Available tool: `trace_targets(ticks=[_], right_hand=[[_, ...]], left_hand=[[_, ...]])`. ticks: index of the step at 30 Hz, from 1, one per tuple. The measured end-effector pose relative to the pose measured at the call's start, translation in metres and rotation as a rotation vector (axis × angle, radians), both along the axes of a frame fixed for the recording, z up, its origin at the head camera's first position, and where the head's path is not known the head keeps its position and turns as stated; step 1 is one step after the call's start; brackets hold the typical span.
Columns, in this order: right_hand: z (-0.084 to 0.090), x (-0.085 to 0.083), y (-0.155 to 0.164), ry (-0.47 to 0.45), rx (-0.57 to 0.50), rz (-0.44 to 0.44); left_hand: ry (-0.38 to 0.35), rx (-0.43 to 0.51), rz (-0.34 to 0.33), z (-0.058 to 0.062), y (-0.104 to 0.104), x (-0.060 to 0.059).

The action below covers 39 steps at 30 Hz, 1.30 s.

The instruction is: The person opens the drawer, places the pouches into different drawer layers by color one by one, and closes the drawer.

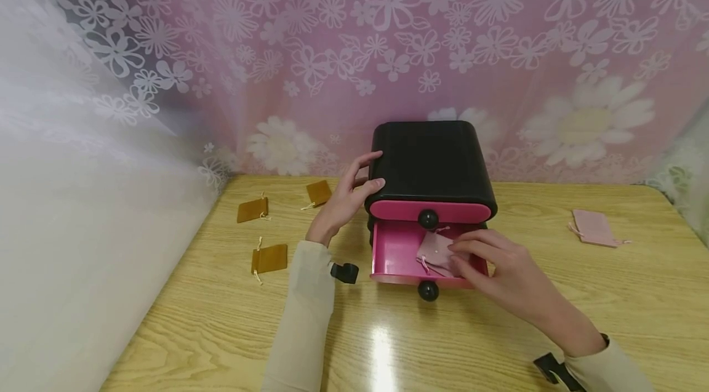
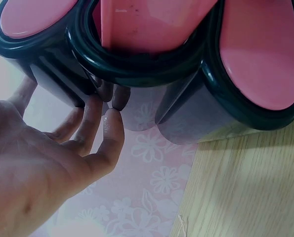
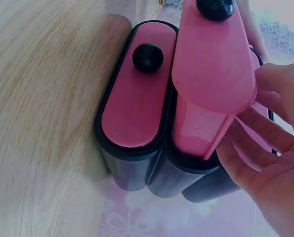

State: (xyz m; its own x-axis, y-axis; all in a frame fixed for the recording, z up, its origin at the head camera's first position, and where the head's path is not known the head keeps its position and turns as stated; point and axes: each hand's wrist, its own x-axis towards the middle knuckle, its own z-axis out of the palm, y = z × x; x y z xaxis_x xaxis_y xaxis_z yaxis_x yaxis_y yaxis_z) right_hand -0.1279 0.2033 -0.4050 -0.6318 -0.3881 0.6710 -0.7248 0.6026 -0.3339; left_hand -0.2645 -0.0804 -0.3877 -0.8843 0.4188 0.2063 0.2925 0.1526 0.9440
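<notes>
Glossy plastic drawer box [image 1: 432, 164], wood-grain table [image 1: 554, 318], cloth pouch [image 1: 437, 252]

The head view looks down and forward over the table [image 1: 221, 318]; both wrist views sit close at the drawer box [image 1: 432, 164], which all 3 share.

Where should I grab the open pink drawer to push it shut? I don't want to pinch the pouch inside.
Take the black knob on the drawer front, coming from the near table edge. It sticks out clear of the pink pouch, which the right hand touches.
</notes>
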Motion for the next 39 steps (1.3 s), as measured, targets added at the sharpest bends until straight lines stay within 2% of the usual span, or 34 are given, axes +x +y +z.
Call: trace_targets(ticks=[13,20,39], right_hand=[[0.002,0.003,0.015,0.024,-0.051,0.005],[0.003,0.005,0.025,-0.015,-0.023,-0.072],[0.002,0.006,0.060,0.006,-0.065,-0.189]], left_hand=[[0.002,-0.015,0.019,0.002,0.001,-0.001],[0.003,-0.007,0.013,0.002,0.001,-0.001],[-0.004,0.002,0.011,0.000,0.000,0.000]])
